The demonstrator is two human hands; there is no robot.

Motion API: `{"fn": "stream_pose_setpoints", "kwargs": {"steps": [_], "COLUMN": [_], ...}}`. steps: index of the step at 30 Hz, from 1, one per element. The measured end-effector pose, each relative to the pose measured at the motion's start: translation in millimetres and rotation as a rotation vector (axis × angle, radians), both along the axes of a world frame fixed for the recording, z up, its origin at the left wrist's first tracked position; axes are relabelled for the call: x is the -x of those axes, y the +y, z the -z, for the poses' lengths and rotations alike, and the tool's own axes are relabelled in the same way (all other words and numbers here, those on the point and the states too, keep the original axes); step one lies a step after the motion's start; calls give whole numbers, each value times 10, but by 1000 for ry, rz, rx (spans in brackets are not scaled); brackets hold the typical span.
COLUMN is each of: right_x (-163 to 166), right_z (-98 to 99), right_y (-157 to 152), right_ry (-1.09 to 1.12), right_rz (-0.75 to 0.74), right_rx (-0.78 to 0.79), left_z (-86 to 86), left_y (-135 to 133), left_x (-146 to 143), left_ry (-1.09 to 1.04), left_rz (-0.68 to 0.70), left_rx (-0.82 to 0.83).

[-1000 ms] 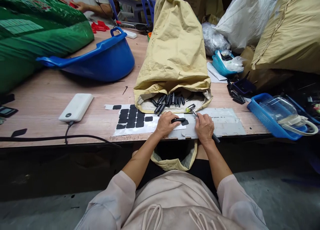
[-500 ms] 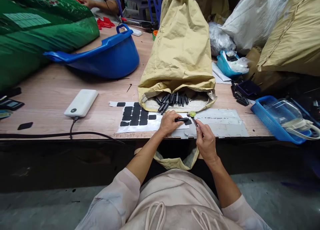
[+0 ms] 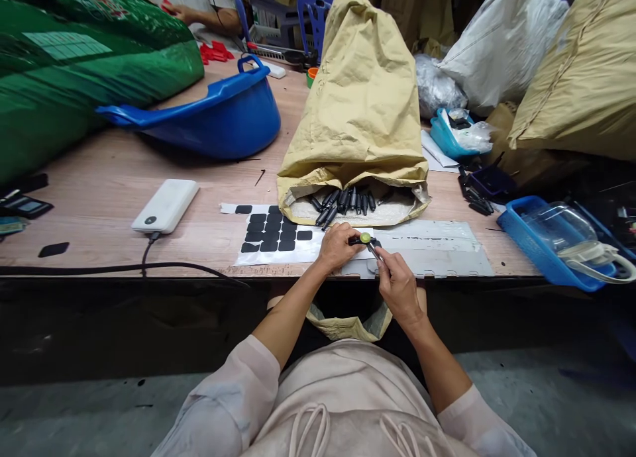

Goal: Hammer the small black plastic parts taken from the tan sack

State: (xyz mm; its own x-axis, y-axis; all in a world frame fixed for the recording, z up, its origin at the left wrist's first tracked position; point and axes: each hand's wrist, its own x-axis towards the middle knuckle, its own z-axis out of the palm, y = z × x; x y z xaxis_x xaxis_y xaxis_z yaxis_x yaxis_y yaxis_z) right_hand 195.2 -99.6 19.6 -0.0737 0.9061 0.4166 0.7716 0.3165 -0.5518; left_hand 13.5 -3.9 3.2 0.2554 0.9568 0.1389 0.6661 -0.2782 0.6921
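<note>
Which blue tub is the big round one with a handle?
The blue basin at the far left of the table, tipped against the green sack. The other two are small rectangular blue baskets on the right.

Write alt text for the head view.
At a wooden table's edge, the left hand pins a small black part while the right hand holds a small hammer over it. Behind lie a tan sack spilling black parts, a sheet of black pads and a blue tub.
</note>
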Motion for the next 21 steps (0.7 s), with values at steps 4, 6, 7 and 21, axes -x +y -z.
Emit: {"fn": "stream_pose_setpoints", "kwargs": {"steps": [4, 6, 7, 21], "right_x": [-112, -216, -271, -430], "right_z": [26, 24, 30, 238], "right_y": [121, 235, 298, 496], "right_ry": [-62, -155, -217, -541], "right_rz": [47, 142, 203, 384], "right_rx": [-16, -48, -58, -84], "left_z": [-25, -23, -16, 8], "left_y": [-11, -16, -15, -598], "left_x": [-17, -19, -18, -2], "left_ry": [9, 15, 15, 77], "left_rz": [-10, -7, -4, 390], "left_rx": [8, 1, -3, -449]}}
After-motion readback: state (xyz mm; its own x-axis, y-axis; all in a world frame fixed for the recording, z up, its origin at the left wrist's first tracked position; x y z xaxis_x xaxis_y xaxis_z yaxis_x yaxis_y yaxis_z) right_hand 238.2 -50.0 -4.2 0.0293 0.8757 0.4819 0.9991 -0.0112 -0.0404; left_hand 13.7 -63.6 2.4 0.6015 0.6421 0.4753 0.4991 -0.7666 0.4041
